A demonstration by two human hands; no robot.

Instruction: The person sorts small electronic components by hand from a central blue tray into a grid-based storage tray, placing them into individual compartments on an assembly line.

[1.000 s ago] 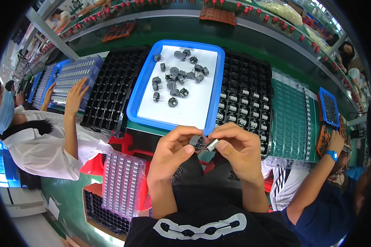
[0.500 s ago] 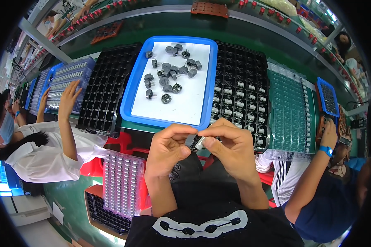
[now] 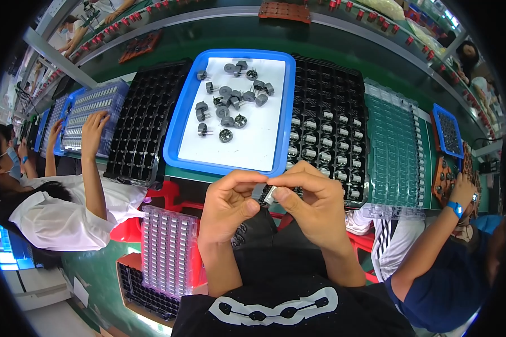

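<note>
In front of my chest, my left hand (image 3: 229, 203) and my right hand (image 3: 314, 203) meet over a small black part with a silver metal piece (image 3: 267, 195). Thumbs and forefingers of both hands pinch it, and they cover much of it. Just beyond my fingertips lies a blue tray (image 3: 219, 166) lined with a white sheet. Several round dark-grey parts with thin metal pins (image 3: 226, 135) are scattered on the sheet, some showing a green underside.
A black compartment tray (image 3: 146, 115) stands left of the blue tray. Right of it, another black tray (image 3: 322, 84) holds silver cylinders (image 3: 342, 160) in its nearer cells. Beyond that lie clear blister trays (image 3: 391, 143). Co-workers sit on both sides, one arm with a blue wristband (image 3: 455, 209).
My hands stay almost in place, with the silver piece turned slightly. On the left a co-worker's hand has lowered to the clear tray; the right co-worker's hand has shifted right and nearer.
</note>
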